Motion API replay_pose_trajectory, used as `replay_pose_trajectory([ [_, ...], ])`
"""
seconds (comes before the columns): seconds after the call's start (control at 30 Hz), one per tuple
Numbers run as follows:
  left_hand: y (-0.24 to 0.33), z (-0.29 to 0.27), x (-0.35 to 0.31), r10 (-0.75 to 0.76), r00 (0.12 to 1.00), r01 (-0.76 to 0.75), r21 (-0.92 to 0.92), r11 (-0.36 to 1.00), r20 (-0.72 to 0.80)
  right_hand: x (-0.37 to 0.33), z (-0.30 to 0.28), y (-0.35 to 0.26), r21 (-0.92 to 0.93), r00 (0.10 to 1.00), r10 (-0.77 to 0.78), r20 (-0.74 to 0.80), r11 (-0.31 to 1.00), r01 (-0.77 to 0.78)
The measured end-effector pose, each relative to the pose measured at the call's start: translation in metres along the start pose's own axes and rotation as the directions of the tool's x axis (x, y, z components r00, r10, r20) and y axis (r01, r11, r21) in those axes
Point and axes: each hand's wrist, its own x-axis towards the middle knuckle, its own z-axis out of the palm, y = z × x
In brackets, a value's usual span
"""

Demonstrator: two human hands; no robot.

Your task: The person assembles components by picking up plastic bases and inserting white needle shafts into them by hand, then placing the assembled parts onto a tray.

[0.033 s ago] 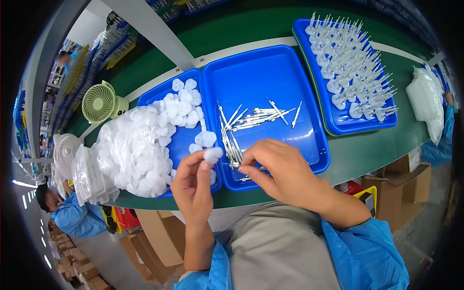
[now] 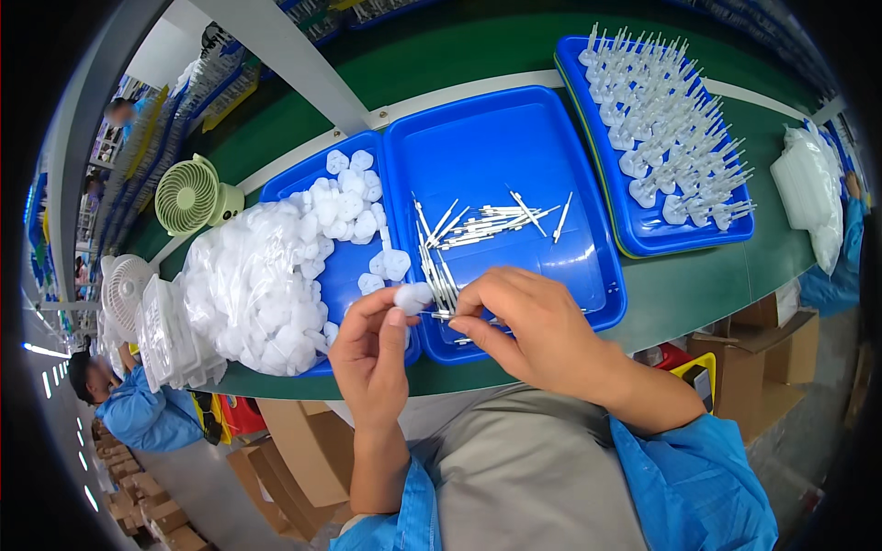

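Between the thumb and fingers of my left hand is a white flat plastic piece with a scalloped edge. My right hand pinches a thin rod, its tip pointing left at the white piece. Whether tip and piece touch, I cannot tell. Both hands are over the near edge of a blue tray, where many loose white-and-metal rods lie in a heap. Left of it, a second blue tray bears loose white pieces and a clear bag full of them.
At the right, stacked trays carry rows of white pieces with upright rods. A plastic-wrapped white bundle rests farther right. A green fan and a white fan stand at the left. Cardboard boxes are below the green bench.
My left hand has shifted slightly right with the white piece, and my right hand slightly left with the rod. The gap between the two has narrowed.
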Motion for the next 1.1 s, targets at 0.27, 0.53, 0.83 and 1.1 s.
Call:
replay_pose_trajectory([
  [0.27,0.007,0.018,0.0,-0.019,0.995,0.042,-0.227,0.973,0.102,-0.006,0.004,-0.001,0.065,0.999,0.051,-0.018,0.997,-0.05],
  [0.53,0.0,0.013,-0.004,-0.034,0.991,0.062,-0.213,0.975,0.133,-0.007,-0.005,-0.005,0.095,0.994,0.103,0.029,0.99,-0.105],
  [0.83,-0.002,0.014,-0.003,0.015,0.991,-0.001,-0.108,0.994,0.131,-0.006,0.003,-0.004,0.188,0.995,0.096,-0.022,0.978,-0.09],
  [1.1,0.003,0.017,-0.003,-0.028,0.991,0.045,-0.133,0.99,0.133,-0.012,0.005,-0.006,0.238,0.993,0.111,-0.032,0.966,-0.1],
])
